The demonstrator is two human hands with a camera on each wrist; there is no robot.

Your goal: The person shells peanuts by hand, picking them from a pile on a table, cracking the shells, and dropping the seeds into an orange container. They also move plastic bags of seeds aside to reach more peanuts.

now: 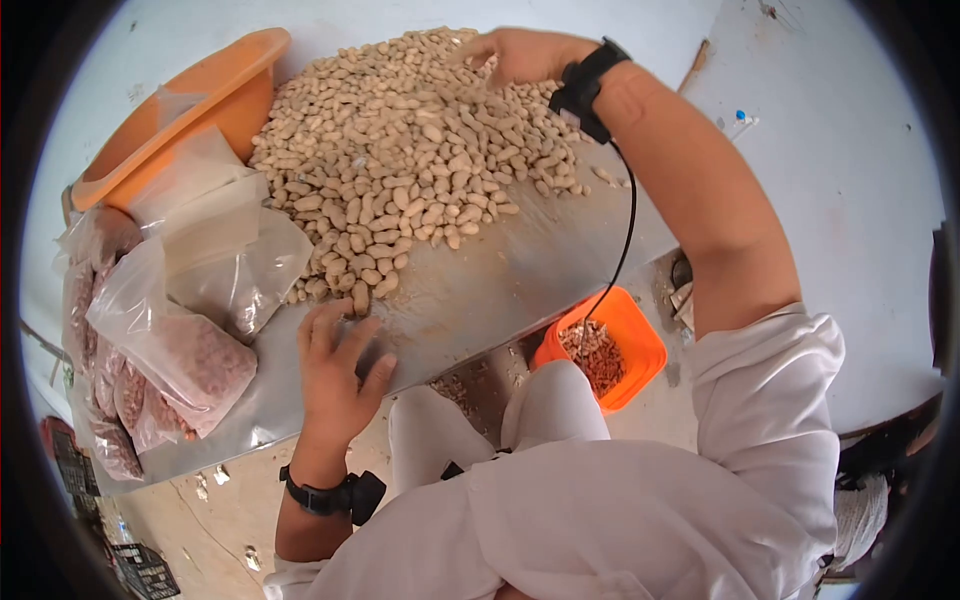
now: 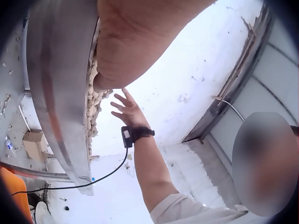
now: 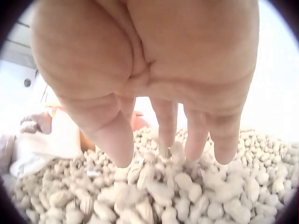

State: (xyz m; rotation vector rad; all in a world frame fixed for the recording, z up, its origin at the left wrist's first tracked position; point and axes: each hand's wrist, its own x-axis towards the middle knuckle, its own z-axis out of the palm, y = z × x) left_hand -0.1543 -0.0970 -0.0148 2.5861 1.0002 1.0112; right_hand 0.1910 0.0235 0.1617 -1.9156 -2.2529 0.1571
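A big heap of unshelled peanuts [image 1: 400,150] covers the metal-topped table [image 1: 470,290]. My right hand [image 1: 525,57] reaches over the far top of the heap. In the right wrist view its fingers [image 3: 224,144] point down, spread apart, with their tips right at the peanuts; several peanuts below them look blurred. No peanut is gripped in that palm. At the heap's near edge, my left hand [image 1: 335,385] lies low with loosely bent, parted fingers, its fingertips beside the closest peanuts. The left wrist view shows mostly the left palm [image 2: 135,42], its fingertips hidden.
Left of the heap lie clear plastic bags [image 1: 200,350] of reddish kernels, with an orange basin [image 1: 185,115] behind them. An orange bucket [image 1: 640,345] holding shells or kernels stands below the table's front edge, by my knees. A black cable [image 1: 630,225] hangs from the right wrist.
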